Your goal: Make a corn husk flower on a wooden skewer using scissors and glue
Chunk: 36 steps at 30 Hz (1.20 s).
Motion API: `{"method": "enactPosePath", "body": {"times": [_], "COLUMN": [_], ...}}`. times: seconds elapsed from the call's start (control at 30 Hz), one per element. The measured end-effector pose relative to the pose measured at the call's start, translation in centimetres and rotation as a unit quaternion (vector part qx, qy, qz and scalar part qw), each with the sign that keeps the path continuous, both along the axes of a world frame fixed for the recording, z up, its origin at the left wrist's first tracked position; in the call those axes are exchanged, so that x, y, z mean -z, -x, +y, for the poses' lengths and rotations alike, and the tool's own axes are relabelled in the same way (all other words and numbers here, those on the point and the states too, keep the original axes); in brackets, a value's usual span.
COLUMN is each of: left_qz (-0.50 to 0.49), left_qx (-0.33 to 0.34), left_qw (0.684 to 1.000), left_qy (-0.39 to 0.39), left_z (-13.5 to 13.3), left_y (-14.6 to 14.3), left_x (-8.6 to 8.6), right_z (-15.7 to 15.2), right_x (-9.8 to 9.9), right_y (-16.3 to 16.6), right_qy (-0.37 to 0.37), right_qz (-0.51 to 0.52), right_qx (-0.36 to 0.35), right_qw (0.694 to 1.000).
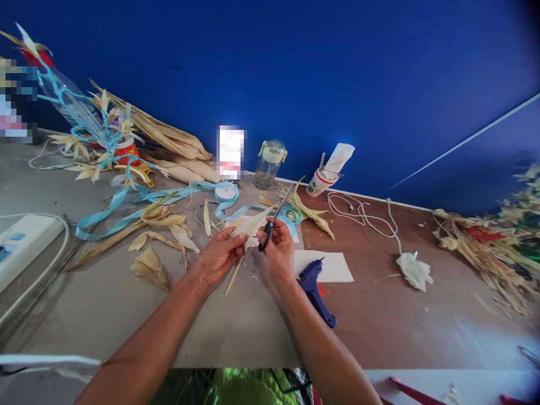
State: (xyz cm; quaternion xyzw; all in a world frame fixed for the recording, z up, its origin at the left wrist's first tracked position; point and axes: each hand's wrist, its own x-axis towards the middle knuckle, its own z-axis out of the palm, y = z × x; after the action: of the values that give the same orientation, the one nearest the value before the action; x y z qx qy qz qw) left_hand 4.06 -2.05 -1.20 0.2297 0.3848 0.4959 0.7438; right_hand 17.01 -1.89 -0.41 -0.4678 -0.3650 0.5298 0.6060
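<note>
My left hand [223, 251] is closed on a pale piece of corn husk [253, 223], which points up and to the right. In my right hand [279, 247] is a pair of scissors [269, 229] with dark handles, its blades aimed up and away from me. Husk and scissors are close together above the table; whether the blades touch the husk I cannot tell. A thin stick-like piece [234, 275] shows below my left fingers. Just right of my right forearm lies a blue glue gun [314, 292], partly over a white sheet [337, 266].
Dry husk pieces [152, 267] and light blue ribbon [120, 197] are scattered to the left. Along the wall stand a lidded jar [269, 164] and a paper cup [318, 183]. A white cable [365, 211] runs at right; a power strip [31, 242] sits at far left.
</note>
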Motion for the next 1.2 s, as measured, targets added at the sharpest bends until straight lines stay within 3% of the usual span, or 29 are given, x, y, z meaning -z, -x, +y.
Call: {"method": "enactPosePath", "body": {"times": [0.17,0.4,0.5,0.7,1.2], "left_qz": [0.042,-0.001,-0.014,-0.011,-0.004], "left_qx": [-0.092,-0.167,-0.165,-0.12,-0.078], "left_qw": [0.995,0.985,0.985,0.992,0.996], "left_qy": [-0.021,-0.04,-0.045,-0.032,-0.043], "left_z": [0.5,0.7,0.6,0.4,0.3], "left_y": [0.8,1.5,1.5,1.0,0.7], "left_x": [-0.1,-0.8,-1.0,-0.6,0.1], "right_z": [-0.8,-1.6,-1.7,-1.6,-1.6], "right_x": [-0.7,-0.5,0.4,1.7,2.2], "right_y": [-1.0,-1.3,-0.9,-0.5,0.0], "right_qy": [-0.004,0.03,0.025,0.007,-0.023], "right_qz": [-0.045,-0.115,-0.156,-0.176,-0.222], "right_qx": [-0.064,-0.207,-0.243,-0.238,-0.24], "right_qw": [0.997,0.971,0.957,0.955,0.945]}}
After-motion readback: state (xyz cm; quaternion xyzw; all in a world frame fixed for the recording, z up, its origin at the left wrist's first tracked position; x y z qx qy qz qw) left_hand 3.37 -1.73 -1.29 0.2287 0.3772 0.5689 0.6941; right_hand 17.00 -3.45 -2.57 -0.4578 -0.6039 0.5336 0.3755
